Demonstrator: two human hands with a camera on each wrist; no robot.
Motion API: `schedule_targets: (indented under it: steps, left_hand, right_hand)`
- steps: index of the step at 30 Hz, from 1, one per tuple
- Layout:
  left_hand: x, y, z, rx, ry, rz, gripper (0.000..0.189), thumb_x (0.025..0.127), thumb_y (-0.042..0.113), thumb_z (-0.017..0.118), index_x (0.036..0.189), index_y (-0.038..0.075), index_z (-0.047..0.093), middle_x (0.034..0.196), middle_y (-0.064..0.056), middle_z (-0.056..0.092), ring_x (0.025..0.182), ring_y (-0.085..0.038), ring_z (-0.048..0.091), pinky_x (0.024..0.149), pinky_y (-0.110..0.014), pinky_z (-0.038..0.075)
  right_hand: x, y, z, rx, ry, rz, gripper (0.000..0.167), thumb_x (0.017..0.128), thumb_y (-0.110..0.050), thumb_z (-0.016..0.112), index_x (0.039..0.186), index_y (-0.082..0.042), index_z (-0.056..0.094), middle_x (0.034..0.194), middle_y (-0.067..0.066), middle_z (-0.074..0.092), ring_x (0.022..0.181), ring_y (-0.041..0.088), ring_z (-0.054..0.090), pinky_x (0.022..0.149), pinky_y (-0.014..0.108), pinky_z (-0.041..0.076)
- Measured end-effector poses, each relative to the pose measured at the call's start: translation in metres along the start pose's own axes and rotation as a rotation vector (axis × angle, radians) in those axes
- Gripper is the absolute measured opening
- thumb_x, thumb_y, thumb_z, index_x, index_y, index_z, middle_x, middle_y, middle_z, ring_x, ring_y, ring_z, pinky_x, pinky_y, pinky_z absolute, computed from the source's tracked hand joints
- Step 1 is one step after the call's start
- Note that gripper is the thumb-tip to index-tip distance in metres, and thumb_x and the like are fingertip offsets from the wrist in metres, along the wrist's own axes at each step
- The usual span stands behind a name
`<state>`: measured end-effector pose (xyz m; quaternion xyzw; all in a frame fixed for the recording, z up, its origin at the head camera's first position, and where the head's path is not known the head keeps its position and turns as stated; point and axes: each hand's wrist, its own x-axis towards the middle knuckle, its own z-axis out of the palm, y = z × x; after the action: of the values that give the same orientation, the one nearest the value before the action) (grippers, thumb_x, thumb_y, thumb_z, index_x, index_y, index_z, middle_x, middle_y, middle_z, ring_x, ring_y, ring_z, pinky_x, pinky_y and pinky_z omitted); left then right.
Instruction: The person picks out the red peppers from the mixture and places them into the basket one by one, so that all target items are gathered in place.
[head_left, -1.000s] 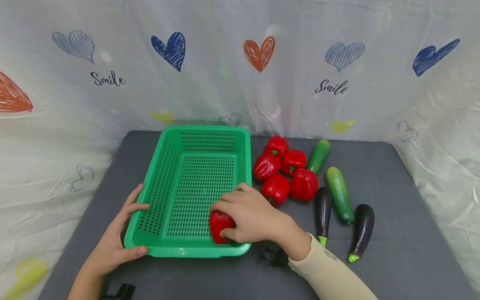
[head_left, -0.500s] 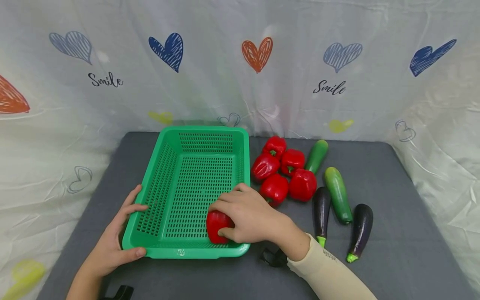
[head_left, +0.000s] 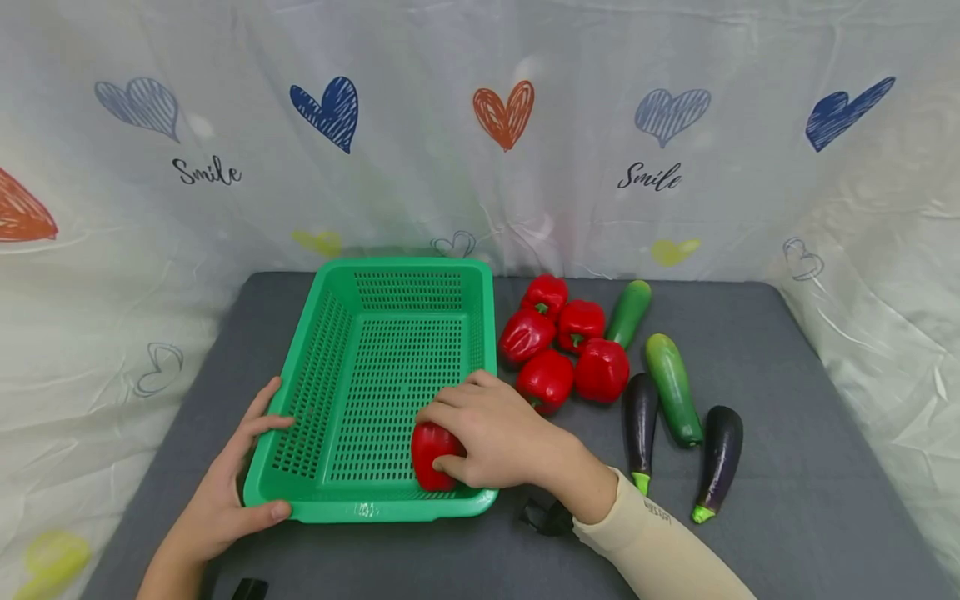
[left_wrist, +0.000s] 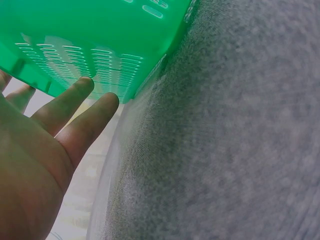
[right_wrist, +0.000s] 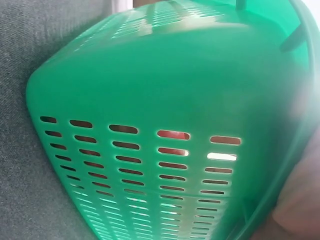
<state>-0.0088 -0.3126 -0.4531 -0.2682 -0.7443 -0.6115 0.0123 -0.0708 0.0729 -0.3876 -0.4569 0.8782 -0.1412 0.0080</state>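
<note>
A green perforated basket (head_left: 401,350) sits on the grey table. My right hand (head_left: 495,433) reaches over its right rim and grips a red bell pepper (head_left: 431,458) in the near right corner, fingers on top and thumb on the near side. Through the slots in the right wrist view, bits of red show. At the near left corner my left hand (head_left: 228,483) steadies the basket with spread fingers, its thumb at the front rim and two fingertips over the left rim. Two straight fingers (left_wrist: 90,120) lie near the basket's outer wall in the left wrist view.
Several red bell peppers (head_left: 546,379) cluster right of the basket. Beyond them lie two green zucchini (head_left: 673,392) and two dark eggplants (head_left: 722,458). A white curtain (head_left: 420,200) with printed hearts hangs behind the table (head_left: 780,375).
The head view has shifted slightly. My right hand still grips the pepper, which sits marginally farther left in the corner. My left hand stays at the basket's corner.
</note>
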Motion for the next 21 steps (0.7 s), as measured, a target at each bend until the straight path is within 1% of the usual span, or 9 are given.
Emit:
schedule_targets:
  steps: [5, 10, 12, 15, 21]
  left_hand:
    - [-0.001, -0.001, -0.001, 0.001, 0.008, -0.003, 0.084, 0.083, 0.001, 0.086, 0.152, -0.014, 0.043, 0.182, -0.023, 0.004, 0.169, -0.029, -0.001, 0.120, -0.023, 0.015]
    - [-0.001, -0.001, -0.001, 0.010, 0.011, -0.006, 0.084, 0.083, 0.001, 0.087, 0.153, -0.013, 0.043, 0.182, -0.023, 0.005, 0.169, -0.029, 0.000, 0.119, -0.023, 0.015]
    - [-0.001, 0.000, -0.001, 0.007, 0.009, -0.003, 0.084, 0.083, 0.001, 0.086, 0.153, -0.013, 0.043, 0.181, -0.023, 0.004, 0.169, -0.029, 0.000, 0.120, -0.022, 0.016]
    - [-0.001, 0.000, -0.001, 0.001, 0.004, 0.001, 0.083, 0.083, 0.001, 0.086, 0.153, -0.013, 0.042, 0.181, -0.023, 0.004, 0.169, -0.029, 0.000, 0.120, -0.022, 0.016]
    - [0.000, -0.001, 0.000, 0.000, -0.003, 0.003, 0.083, 0.083, 0.000, 0.086, 0.153, -0.013, 0.043, 0.181, -0.024, 0.003, 0.169, -0.029, 0.001, 0.119, -0.022, 0.017]
  right_hand:
    - [0.001, 0.000, -0.003, -0.009, 0.009, -0.013, 0.050, 0.093, -0.048, 0.082, 0.135, -0.023, 0.071, 0.125, -0.008, 0.071, 0.115, 0.011, 0.064, 0.108, 0.038, 0.043]
    - [-0.001, 0.001, -0.005, 0.022, 0.062, -0.044, 0.048, 0.096, -0.046, 0.079, 0.136, -0.021, 0.071, 0.128, -0.005, 0.070, 0.118, 0.014, 0.063, 0.110, 0.038, 0.043]
    - [-0.002, 0.002, -0.004, 0.048, 0.097, -0.062, 0.047, 0.098, -0.044, 0.078, 0.137, -0.019, 0.071, 0.131, -0.002, 0.068, 0.120, 0.017, 0.063, 0.112, 0.039, 0.043]
    - [-0.005, 0.004, -0.003, 0.069, 0.163, -0.084, 0.046, 0.101, -0.044, 0.076, 0.138, -0.017, 0.070, 0.137, 0.003, 0.066, 0.129, 0.021, 0.060, 0.116, 0.042, 0.043]
    - [-0.009, 0.009, -0.005, 0.035, 0.316, -0.097, 0.055, 0.099, -0.048, 0.078, 0.140, -0.013, 0.068, 0.151, 0.013, 0.058, 0.146, 0.030, 0.051, 0.120, 0.050, 0.041]
